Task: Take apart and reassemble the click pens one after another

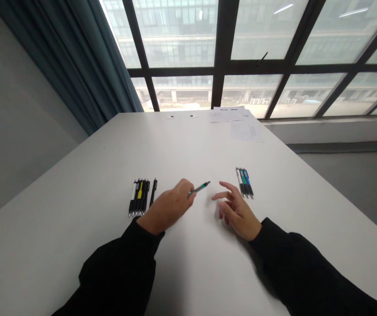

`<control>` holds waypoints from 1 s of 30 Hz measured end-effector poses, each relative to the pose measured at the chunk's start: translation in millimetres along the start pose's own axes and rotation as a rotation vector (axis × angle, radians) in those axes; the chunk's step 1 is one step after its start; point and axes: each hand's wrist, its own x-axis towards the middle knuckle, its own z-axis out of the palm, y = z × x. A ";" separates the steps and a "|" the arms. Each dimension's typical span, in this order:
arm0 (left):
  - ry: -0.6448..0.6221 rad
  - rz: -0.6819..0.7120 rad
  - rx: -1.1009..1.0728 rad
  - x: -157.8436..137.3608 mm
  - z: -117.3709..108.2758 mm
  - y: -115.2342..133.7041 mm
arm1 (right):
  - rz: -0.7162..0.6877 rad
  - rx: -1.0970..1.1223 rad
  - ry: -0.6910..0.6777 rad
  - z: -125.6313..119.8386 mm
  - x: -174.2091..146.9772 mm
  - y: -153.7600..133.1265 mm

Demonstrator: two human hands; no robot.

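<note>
Green and dark, a slim pen juts from the left hand, whose grip closes around one end above the white tabletop. The right hand's grip is loosely spread. Mostly black pens lie left, colourful pens right; room stretches between them toward papers at the far edge.

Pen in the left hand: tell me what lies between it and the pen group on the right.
In the head view, the right hand has its fingers in that stretch; white tabletop shows between them and the pen.
</note>
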 end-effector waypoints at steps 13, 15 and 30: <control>0.307 -0.034 -0.627 -19.7 -74.5 37.1 | -0.239 0.156 0.264 -27.3 6.0 -85.8; 0.395 -0.045 -0.740 -23.6 -78.7 42.5 | -0.283 0.156 0.284 -34.0 -1.3 -98.9; 0.482 -0.056 -0.595 -26.3 -84.6 45.7 | -0.314 0.137 0.234 -33.1 -18.5 -120.5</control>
